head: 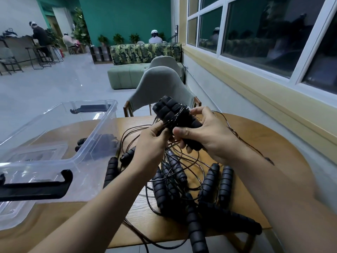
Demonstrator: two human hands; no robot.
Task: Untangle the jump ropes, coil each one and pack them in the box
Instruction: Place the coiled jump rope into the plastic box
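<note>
The box (104,125) runs off the left edge.

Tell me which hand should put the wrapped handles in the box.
Left, probably: the box stands on that side, near the left hand, which pinches the cord at the handles. The right hand grips them but would have to cross over.

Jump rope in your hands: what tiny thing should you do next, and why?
Probably wrap the cord one more turn round the handles. The right hand grips them, the left hand pinches the cord, and loose loops hang to the table.
</note>
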